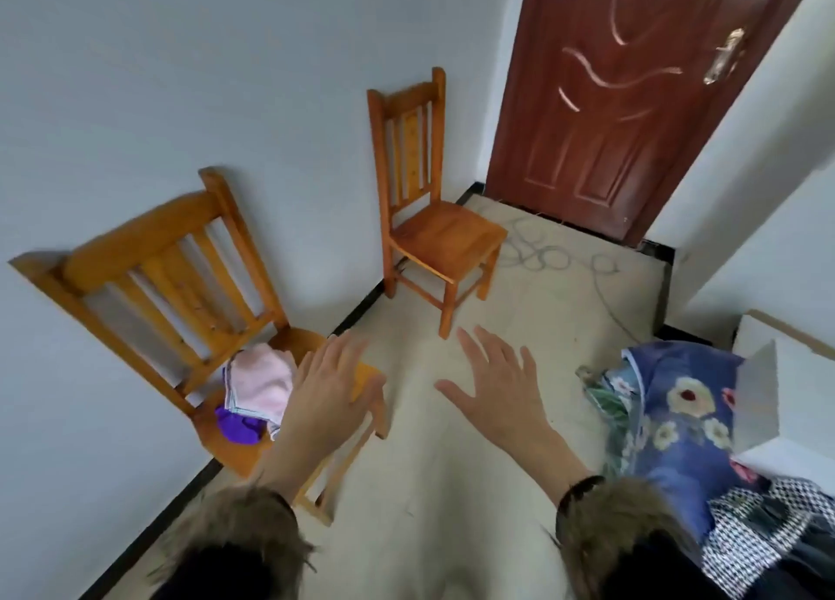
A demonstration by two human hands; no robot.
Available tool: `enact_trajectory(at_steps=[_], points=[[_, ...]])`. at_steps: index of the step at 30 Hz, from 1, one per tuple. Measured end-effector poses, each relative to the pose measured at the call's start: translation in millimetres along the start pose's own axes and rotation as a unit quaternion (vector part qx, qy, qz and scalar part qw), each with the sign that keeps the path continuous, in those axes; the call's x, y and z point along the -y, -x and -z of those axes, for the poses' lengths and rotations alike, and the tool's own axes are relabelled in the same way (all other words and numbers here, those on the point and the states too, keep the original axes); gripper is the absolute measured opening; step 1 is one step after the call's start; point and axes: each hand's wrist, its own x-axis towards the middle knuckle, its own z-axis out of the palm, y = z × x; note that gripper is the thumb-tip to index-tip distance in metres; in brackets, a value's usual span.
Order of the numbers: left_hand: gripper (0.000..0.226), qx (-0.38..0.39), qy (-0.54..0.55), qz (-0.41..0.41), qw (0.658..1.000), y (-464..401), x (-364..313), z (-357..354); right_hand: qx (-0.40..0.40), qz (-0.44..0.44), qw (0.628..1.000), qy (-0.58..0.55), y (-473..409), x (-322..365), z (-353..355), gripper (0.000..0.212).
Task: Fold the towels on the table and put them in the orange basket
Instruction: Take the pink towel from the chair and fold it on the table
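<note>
A pink towel [262, 384] lies crumpled on the seat of the near wooden chair [149, 256] at the left, with a purple towel [239, 425] partly under it. My left hand [327, 396] hovers with straight, spread fingers just right of the pink towel, over the chair seat. Over the floor in the middle, my right hand [497, 387] is also spread flat and holds nothing. No orange basket and no table are in view.
A second wooden chair [433, 219] stands further back against the wall. A brown door [632, 97] is at the back right. Blue floral bedding [682, 427] and a white box [795, 373] sit at the right. A cable [560, 256] loops on the beige floor.
</note>
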Motion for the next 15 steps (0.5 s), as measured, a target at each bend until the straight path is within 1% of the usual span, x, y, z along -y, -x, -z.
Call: enact_trajectory(at_steps=[2, 5, 7, 9, 12, 15], points=[[0.051, -0.002, -0.001, 0.035, 0.999, -5.0, 26.6, 2.9, 0.018, 0.031, 0.999, -0.004, -30.3, 19.1, -9.0, 0.072], [0.054, 0.009, 0.020, 0.108, 0.994, -14.7, 67.4, -1.8, 0.046, 0.071, 0.996, -0.010, -74.7, 45.3, -29.8, 0.073], [0.053, 0.037, -0.004, 0.137, 0.990, -28.7, 94.6, -8.1, 0.072, 0.100, 0.992, -0.010, -109.2, 59.9, -47.7, 0.073], [0.051, 0.053, -0.014, 0.164, 0.985, -48.6, 118.2, -13.3, 0.102, 0.132, 0.986, 0.001, -146.1, 73.5, -66.5, 0.073], [0.051, 0.032, 0.037, 0.239, 0.970, -82.8, 146.1, -19.3, 0.138, 0.177, 0.974, 0.017, -202.2, 95.6, -90.9, 0.071], [0.053, 0.055, 0.024, 0.275, 0.960, -111.9, 178.4, -32.5, 0.157, 0.230, 0.960, 0.029, -252.2, 119.7, -118.1, 0.069]])
